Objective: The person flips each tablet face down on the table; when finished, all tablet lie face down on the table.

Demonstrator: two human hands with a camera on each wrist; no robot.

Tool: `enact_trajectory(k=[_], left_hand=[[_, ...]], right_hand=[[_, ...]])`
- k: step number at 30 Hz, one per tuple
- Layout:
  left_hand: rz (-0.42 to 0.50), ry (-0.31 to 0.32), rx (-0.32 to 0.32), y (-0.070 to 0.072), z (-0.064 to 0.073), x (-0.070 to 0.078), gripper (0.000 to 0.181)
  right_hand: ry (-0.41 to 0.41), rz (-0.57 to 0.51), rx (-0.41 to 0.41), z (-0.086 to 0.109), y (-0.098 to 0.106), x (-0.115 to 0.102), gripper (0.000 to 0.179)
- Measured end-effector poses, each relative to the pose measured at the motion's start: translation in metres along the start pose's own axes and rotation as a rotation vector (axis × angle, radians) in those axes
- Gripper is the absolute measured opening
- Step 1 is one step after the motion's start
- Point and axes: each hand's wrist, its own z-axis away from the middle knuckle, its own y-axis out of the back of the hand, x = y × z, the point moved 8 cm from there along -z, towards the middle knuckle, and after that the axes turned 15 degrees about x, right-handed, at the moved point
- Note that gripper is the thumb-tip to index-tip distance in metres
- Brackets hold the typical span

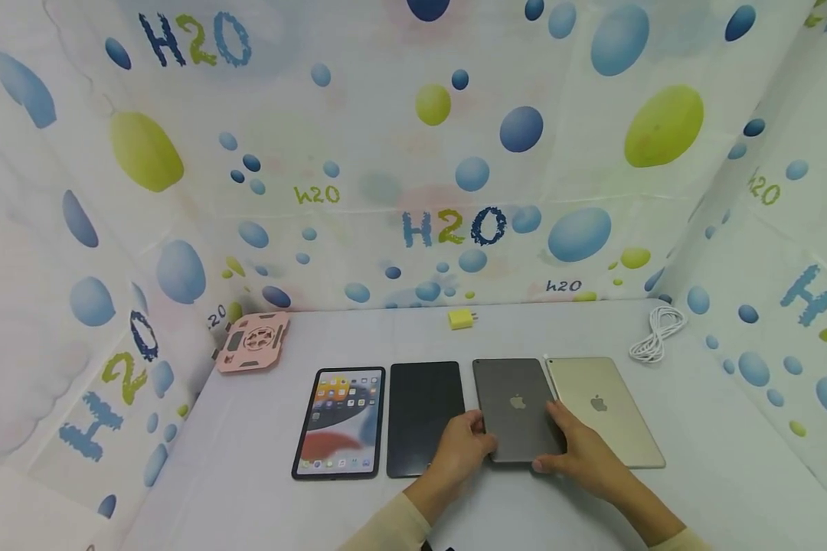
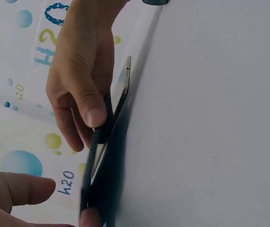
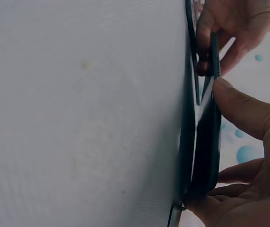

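Both hands hold a dark grey tablet [image 1: 514, 425], its apple logo facing up, in a row of tablets. My left hand [image 1: 458, 445] grips its lower left edge. At the lower right corner, my right hand [image 1: 584, 453] has its thumb on the near edge and its fingers along the side. The right wrist view shows the near edge of the held tablet [image 3: 208, 151] raised off the white surface. Left of it lies a black tablet [image 1: 423, 417], partly covered by my left hand. A gold tablet [image 1: 616, 413] lies face down under my right hand's side.
A tablet with a lit home screen [image 1: 338, 428] lies at the row's left end. Behind are a pink stand [image 1: 237, 356], a yellow charger plug [image 1: 460, 320] and a coiled white cable [image 1: 655, 337]. Patterned cloth walls [image 1: 358, 252] border the white table [image 1: 248, 428].
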Motion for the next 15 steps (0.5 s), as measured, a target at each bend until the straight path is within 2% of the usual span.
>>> enact_trajectory(k=[6, 12, 15], left_hand=[[-0.074, -0.005, -0.082, -0.001, 0.009, 0.008, 0.057], [-0.107, 0.042, -0.096, 0.001, 0.014, 0.009, 0.066], [-0.096, 0.045, -0.116, 0.001, 0.016, 0.010, 0.069]], right_hand=[[0.024, 0.064, -0.007, 0.000, -0.002, -0.005, 0.111], [0.051, 0.098, -0.006, 0.001, -0.005, -0.008, 0.110], [0.050, 0.105, -0.015, 0.000, -0.007, -0.007, 0.109]])
